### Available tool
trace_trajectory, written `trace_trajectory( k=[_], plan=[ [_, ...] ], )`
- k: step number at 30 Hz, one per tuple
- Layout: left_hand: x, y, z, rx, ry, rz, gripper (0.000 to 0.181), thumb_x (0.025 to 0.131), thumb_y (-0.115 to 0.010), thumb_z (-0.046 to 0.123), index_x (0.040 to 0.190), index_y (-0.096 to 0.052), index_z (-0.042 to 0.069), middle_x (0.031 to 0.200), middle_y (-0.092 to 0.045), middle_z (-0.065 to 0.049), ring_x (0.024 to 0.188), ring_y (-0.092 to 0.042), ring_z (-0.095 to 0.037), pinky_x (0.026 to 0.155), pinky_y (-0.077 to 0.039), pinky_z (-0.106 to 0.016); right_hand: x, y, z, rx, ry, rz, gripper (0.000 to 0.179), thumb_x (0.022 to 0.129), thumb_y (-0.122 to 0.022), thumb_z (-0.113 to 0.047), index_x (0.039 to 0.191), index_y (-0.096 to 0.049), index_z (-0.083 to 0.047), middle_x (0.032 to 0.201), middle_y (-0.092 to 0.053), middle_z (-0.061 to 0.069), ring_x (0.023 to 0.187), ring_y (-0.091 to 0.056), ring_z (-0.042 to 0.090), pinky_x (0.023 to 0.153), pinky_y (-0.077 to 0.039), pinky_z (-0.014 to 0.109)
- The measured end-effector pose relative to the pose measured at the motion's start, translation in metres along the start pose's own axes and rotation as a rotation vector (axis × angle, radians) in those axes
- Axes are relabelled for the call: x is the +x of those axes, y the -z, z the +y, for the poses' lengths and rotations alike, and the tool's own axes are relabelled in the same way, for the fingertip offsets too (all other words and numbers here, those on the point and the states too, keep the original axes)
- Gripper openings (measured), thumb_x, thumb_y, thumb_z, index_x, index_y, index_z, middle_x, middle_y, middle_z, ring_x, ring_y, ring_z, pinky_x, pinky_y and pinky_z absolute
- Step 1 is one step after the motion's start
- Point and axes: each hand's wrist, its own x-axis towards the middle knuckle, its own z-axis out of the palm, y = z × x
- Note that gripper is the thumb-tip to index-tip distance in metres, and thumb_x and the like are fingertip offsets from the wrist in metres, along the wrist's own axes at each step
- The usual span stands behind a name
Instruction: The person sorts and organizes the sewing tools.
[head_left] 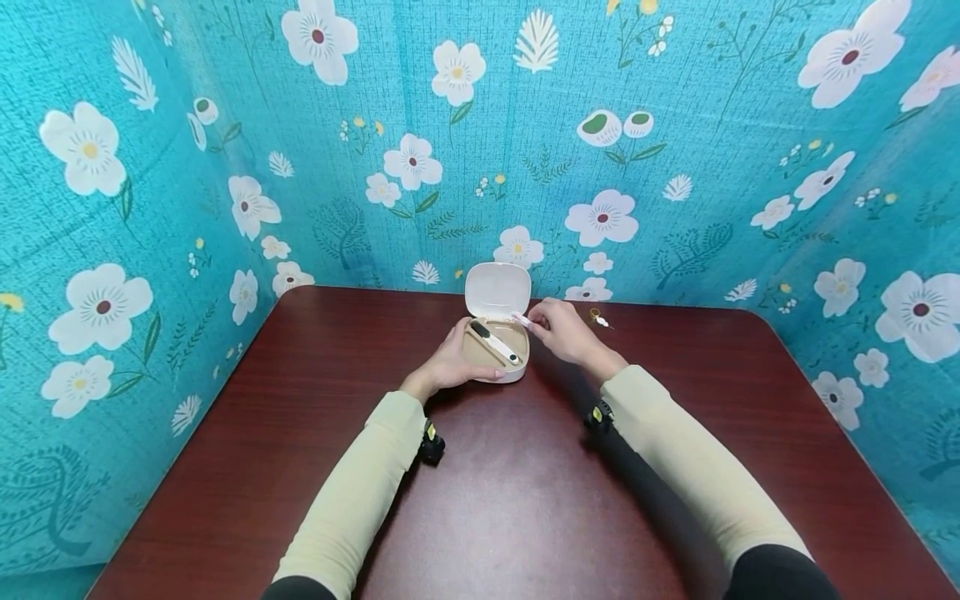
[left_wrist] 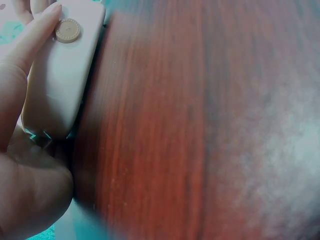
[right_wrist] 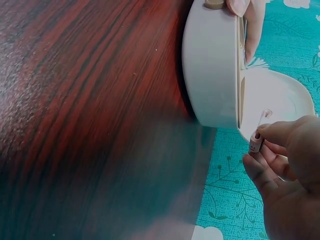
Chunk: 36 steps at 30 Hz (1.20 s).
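A white box with a beige inner tray sits near the table's far edge, its lid raised. Across the tray lies a slim white device with black ends. My left hand holds the box from its left side, the thumb over the front beside a round tan button. At the box's right rear, my right hand pinches a small clear-and-pinkish tube between thumb and fingers. The tube is over the tray's edge in the head view; its contents cannot be made out.
A gold ring with a small white charm lies on the table right of my right hand. The dark red wooden table extends toward me. Blue flowered cloth hangs behind and along both sides.
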Motion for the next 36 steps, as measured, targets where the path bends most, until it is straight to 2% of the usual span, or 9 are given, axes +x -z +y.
trace_trajectory(
  k=[12, 24, 36],
  plan=[
    [0.000, -0.001, -0.003, -0.003, 0.005, -0.004, 0.110, 0.067, -0.098, 0.036, 0.152, -0.032, 0.014, 0.140, -0.045, -0.009, 0.123, -0.048, -0.025, 0.106, -0.039, -0.041, 0.007, -0.009, -0.005, -0.017, 0.091, 0.002, 0.009, 0.095, -0.069, -0.003, 0.098, -0.075, 0.003, 0.090, -0.065, 0.012, 0.082, -0.061, 0.025, 0.075, -0.052, 0.039],
    [0.002, 0.000, -0.001, -0.004, -0.002, -0.005, 0.110, 0.068, -0.097, 0.036, 0.153, -0.031, 0.015, 0.139, -0.045, -0.008, 0.123, -0.048, -0.024, 0.107, -0.039, -0.041, 0.013, -0.012, -0.015, -0.069, 0.115, -0.034, 0.007, 0.094, -0.070, -0.004, 0.097, -0.074, 0.001, 0.093, -0.066, 0.013, 0.088, -0.063, 0.025, 0.080, -0.054, 0.040],
    [0.002, 0.000, -0.001, 0.025, 0.027, -0.016, 0.109, 0.068, -0.096, 0.039, 0.153, -0.030, 0.017, 0.140, -0.044, -0.009, 0.124, -0.047, -0.024, 0.107, -0.039, -0.041, 0.015, -0.019, -0.015, -0.119, 0.090, -0.067, 0.009, 0.096, -0.069, -0.008, 0.100, -0.075, -0.002, 0.096, -0.066, 0.010, 0.090, -0.064, 0.023, 0.083, -0.054, 0.040]
  ],
)
